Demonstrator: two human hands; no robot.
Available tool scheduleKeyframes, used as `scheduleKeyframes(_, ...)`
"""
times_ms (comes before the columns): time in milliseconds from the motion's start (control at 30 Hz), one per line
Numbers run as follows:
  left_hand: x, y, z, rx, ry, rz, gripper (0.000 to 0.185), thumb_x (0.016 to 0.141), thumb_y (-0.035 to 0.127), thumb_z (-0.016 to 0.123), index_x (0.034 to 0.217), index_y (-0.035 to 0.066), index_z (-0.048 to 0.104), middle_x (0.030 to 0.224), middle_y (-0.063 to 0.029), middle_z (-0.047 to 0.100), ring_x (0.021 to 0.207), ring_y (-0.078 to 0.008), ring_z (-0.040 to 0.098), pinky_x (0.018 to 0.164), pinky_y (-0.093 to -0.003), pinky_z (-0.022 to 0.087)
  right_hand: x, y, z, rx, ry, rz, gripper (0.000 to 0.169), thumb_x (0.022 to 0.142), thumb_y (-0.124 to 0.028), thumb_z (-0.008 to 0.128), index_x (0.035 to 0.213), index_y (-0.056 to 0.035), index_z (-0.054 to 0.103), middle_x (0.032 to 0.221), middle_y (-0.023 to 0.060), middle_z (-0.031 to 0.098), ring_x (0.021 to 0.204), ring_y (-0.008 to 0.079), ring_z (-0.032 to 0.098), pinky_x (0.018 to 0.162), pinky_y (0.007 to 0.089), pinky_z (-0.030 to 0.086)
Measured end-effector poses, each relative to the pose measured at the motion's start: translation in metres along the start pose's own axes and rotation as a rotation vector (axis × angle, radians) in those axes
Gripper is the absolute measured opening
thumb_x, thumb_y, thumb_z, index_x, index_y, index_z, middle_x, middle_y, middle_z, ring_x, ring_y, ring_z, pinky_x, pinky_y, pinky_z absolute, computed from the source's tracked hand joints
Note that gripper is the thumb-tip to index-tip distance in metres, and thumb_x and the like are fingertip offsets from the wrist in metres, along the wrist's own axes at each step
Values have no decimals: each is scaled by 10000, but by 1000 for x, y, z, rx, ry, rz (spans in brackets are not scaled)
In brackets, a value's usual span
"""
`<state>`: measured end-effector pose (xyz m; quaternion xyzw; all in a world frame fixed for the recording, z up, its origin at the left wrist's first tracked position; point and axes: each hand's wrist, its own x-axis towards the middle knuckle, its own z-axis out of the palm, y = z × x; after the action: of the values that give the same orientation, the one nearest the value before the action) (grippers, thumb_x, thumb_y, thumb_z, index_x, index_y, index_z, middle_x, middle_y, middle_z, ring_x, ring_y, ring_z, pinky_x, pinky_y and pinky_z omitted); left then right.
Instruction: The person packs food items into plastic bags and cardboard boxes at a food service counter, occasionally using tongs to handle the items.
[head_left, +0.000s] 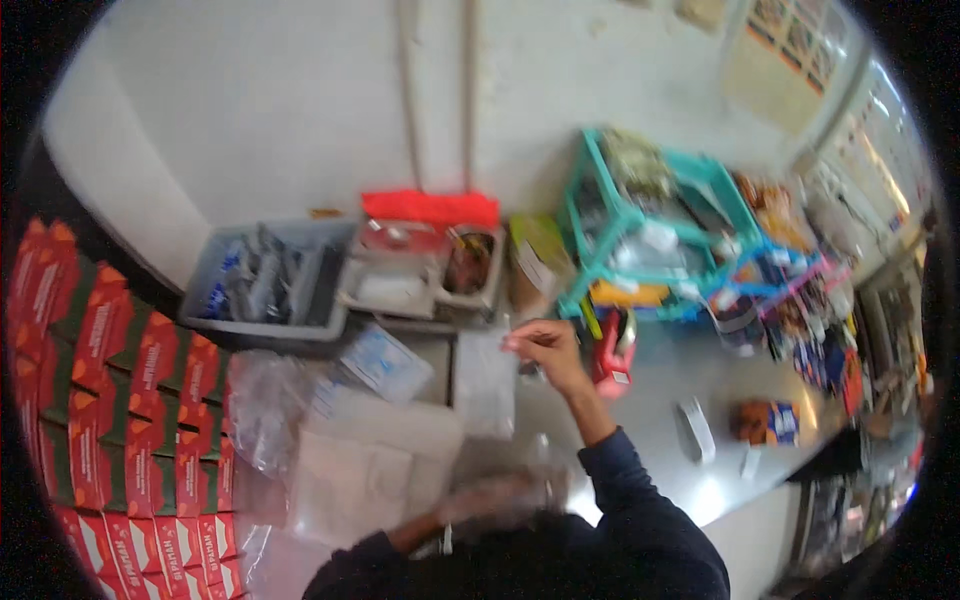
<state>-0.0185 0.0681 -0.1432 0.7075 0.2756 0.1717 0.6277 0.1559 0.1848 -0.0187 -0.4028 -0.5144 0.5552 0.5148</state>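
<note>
My right hand (551, 352) reaches forward over the steel table, its thumb and fingers drawn together. Its fingertips are at the edge of a stack of clear plastic bags (484, 386); whether they grip one I cannot tell. Close to my body, my left hand (487, 501) is badly blurred. Something clear, perhaps a plastic bag (551, 465), lies at its fingers, and its grip is unclear. A red tape dispenser (615, 360) stands just right of my right hand. Left of the bags lies a blue-and-white packet (386, 362) above a whitish package (367, 472).
Stacked red printed boxes (150, 397) fill the left side. Along the wall stand a grey bin (262, 330) of wrapped items, metal containers (390, 292) and a turquoise plastic rack (652, 217). A brown-and-blue packet (766, 422) and a white strip (697, 430) lie right.
</note>
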Motion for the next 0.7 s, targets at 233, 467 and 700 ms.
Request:
scheduleKeyframes(233, 12, 17, 4, -483, -259, -230, 272, 866, 209, 586, 1057, 16, 595, 947, -106, 619, 819, -188, 612, 706, -298, 503, -225, 33, -67, -243, 13, 174, 135, 675, 13, 712, 794, -50, 709, 737, 41, 651, 683, 106, 560, 589, 223, 413)
scheduleKeyframes(467, 18, 32, 11, -511, -320, -293, 268, 859, 210, 614, 1028, 3, 606, 881, -114, 634, 766, -167, 624, 666, -287, 515, -240, 40, -36, -504, 113, 13, 150, 658, -61, 724, 806, -83, 708, 769, 52, 663, 713, 190, 580, 652, 306, 453)
scheduleKeyframes(700, -1, 23, 19, -460, -182, -250, 214, 828, 197, 622, 976, 42, 614, 869, -64, 628, 771, -170, 609, 658, -291, 501, -236, 34, -43, -561, -8, 29, 133, 670, -100, 711, 801, -86, 691, 803, 74, 656, 757, 238, 597, 700, 339, 473)
